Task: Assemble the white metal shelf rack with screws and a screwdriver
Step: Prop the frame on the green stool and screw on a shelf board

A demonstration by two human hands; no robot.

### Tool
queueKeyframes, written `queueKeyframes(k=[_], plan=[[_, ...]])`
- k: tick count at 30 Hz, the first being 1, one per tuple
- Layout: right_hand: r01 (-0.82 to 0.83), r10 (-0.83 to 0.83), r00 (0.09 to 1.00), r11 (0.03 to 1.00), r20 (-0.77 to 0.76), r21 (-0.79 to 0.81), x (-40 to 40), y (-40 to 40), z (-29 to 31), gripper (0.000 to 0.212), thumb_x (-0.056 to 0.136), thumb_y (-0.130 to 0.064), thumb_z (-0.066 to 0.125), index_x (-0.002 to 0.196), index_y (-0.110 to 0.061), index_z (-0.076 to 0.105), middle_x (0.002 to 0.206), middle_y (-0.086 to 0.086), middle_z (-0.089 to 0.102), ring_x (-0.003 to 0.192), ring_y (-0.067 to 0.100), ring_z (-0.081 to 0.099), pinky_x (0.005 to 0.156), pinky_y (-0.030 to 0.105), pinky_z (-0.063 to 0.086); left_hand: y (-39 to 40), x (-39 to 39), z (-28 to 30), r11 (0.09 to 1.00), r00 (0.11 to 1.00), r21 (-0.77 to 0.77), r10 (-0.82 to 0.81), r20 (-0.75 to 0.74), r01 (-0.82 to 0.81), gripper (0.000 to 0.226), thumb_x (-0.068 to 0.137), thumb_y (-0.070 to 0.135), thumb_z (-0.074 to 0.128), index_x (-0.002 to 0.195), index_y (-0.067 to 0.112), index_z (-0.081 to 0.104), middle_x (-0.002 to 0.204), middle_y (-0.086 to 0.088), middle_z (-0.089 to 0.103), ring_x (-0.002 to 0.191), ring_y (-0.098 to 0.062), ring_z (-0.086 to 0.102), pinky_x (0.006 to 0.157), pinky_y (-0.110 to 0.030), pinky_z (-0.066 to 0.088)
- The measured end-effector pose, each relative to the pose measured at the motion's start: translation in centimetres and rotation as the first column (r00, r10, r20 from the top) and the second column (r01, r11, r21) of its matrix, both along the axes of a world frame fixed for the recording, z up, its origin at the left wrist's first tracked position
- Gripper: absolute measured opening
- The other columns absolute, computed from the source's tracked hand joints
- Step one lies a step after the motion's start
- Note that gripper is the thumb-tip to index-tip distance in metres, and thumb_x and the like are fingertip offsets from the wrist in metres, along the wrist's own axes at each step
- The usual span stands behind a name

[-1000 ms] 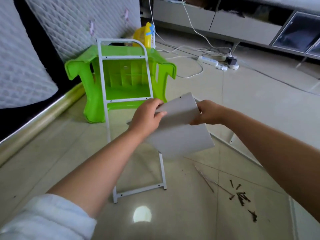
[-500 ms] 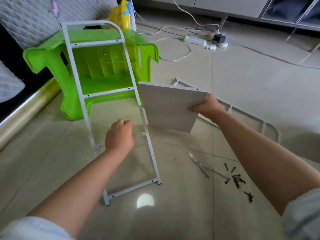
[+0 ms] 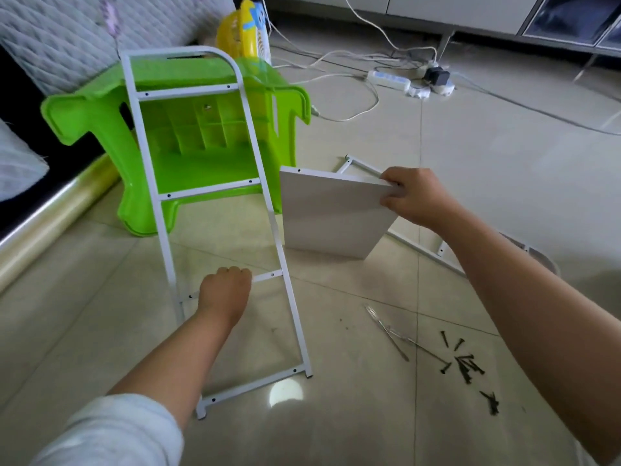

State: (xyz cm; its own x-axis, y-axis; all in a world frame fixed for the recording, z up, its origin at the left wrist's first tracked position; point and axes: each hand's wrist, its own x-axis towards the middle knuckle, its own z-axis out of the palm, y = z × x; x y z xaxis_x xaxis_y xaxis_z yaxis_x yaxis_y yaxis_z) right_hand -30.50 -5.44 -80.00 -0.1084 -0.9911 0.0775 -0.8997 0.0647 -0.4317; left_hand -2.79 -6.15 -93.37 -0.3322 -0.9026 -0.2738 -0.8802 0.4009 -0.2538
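Observation:
A white metal side frame [image 3: 268,210] with several crossbars leans against a tipped green plastic stool [image 3: 201,136]. My left hand [image 3: 225,292] grips the frame's third crossbar from above. My right hand [image 3: 415,196] pinches the top right corner of a white shelf board [image 3: 329,213], which stands tilted on the floor just right of the frame. A second white side frame [image 3: 416,245] lies flat on the floor behind the board. Several dark screws [image 3: 465,363] are scattered on the tiles at lower right, beside a thin metal tool [image 3: 389,334].
A power strip [image 3: 389,80] with white cables lies on the floor at the back. A yellow fan [image 3: 245,31] stands behind the stool. A quilted mattress [image 3: 67,38] and a shiny rail [image 3: 50,223] border the left. A low cabinet runs along the back wall.
My left hand let go of the shelf board and took hold of the frame's crossbar. My right hand lowered the board to the floor beside the frame.

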Motion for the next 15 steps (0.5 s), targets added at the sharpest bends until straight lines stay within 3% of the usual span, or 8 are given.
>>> queueKeyframes(k=[2,4,6,8,10,11,13,15], plan=[[-0.037,0.038,0.999,0.999,-0.014,0.015,-0.1,0.1,-0.2,0.025,0.082,0.0,0.056,0.106,-0.001,0.061,0.095,0.014,0.06,0.082,0.018,0.044,0.068,0.027,0.031,-0.2,0.4,0.6,1.0,0.999,-0.003,-0.01,-0.03,0.01,0.032,0.093,0.004,0.036,0.12,0.016,0.046,0.118,-0.003,0.052,0.111,-0.021,0.051,0.08,-0.029,0.043],[-0.056,0.056,0.998,0.998,-0.014,0.022,-0.4,0.1,-0.2,0.023,0.083,-0.001,0.057,0.106,-0.001,0.061,0.094,0.012,0.058,0.082,0.017,0.044,0.065,0.024,0.028,-0.6,1.0,2.1,0.991,0.991,-0.129,-0.038,-0.129,0.022,0.03,0.085,0.0,0.05,0.113,0.011,0.055,0.11,-0.009,0.058,0.104,-0.027,0.056,0.074,-0.031,0.047],[-0.065,0.065,0.998,0.997,0.01,0.031,-0.3,-0.1,-0.2,0.019,0.083,-0.001,0.058,0.102,0.001,0.061,0.088,0.011,0.056,0.081,0.018,0.044,0.062,0.025,0.026,-1.5,1.7,4.0,0.96,0.966,-0.274,-0.117,-0.232,0.05,0.029,0.054,-0.011,0.071,0.079,0.003,0.064,0.074,-0.016,0.062,0.069,-0.032,0.063,0.048,-0.031,0.049],[-0.074,0.072,0.997,0.995,0.042,0.06,0.0,-0.3,0.1,0.015,0.084,-0.002,0.058,0.099,0.002,0.06,0.084,0.008,0.053,0.079,0.02,0.044,0.057,0.019,0.032,-1.7,2.4,5.8,0.919,0.936,-0.392,-0.17,-0.307,0.039,0.018,0.047,-0.01,0.062,0.06,0.002,0.059,0.054,-0.015,0.054,0.047,-0.031,0.057,0.036,-0.026,0.041],[-0.082,0.076,0.995,0.993,0.066,0.089,0.4,-0.5,0.5,0.014,0.085,-0.004,0.059,0.097,0.002,0.059,0.082,0.007,0.052,0.078,0.02,0.045,0.055,0.005,0.032,-1.9,2.9,7.6,0.886,0.909,-0.462,-0.222,-0.352,0.038,0.015,0.059,0.0,0.043,0.06,0.003,0.058,0.053,-0.015,0.052,0.047,-0.03,0.055,0.038,-0.024,0.039],[-0.083,0.076,0.995,0.992,0.071,0.096,0.7,-0.7,0.7,0.013,0.085,-0.004,0.059,0.097,0.002,0.059,0.081,0.008,0.052,0.077,0.021,0.045,0.055,0.005,0.032,-2.0,3.1,8.6,0.868,0.903,-0.497,-0.233,-0.361,0.025,0.015,0.059,-0.001,0.043,0.061,0.003,0.058,0.054,-0.015,0.052,0.048,-0.031,0.055,0.04,-0.025,0.04],[-0.073,0.064,0.994,0.993,0.091,0.098,1.5,-1.0,1.0,0.015,0.085,-0.005,0.06,0.098,0.003,0.059,0.081,0.009,0.052,0.076,0.023,0.046,0.057,0.01,0.035,-2.4,3.6,10.2,0.855,0.893,-0.516,-0.194,-0.407,-0.05,0.012,0.056,-0.007,0.055,0.063,0.001,0.06,0.056,-0.017,0.053,0.05,-0.033,0.055,0.042,-0.029,0.041],[-0.045,0.03,0.99,0.993,0.137,0.109,2.3,-1.3,1.1,0.018,0.085,-0.005,0.06,0.102,0.001,0.06,0.085,0.01,0.053,0.077,0.023,0.048,0.065,0.028,0.04,-2.9,4.0,11.9,0.885,0.874,-0.448,-0.114,-0.473,-0.127,0.016,0.061,-0.016,0.057,0.071,-0.004,0.062,0.067,-0.024,0.055,0.062,-0.039,0.057,0.049,-0.036,0.041]])
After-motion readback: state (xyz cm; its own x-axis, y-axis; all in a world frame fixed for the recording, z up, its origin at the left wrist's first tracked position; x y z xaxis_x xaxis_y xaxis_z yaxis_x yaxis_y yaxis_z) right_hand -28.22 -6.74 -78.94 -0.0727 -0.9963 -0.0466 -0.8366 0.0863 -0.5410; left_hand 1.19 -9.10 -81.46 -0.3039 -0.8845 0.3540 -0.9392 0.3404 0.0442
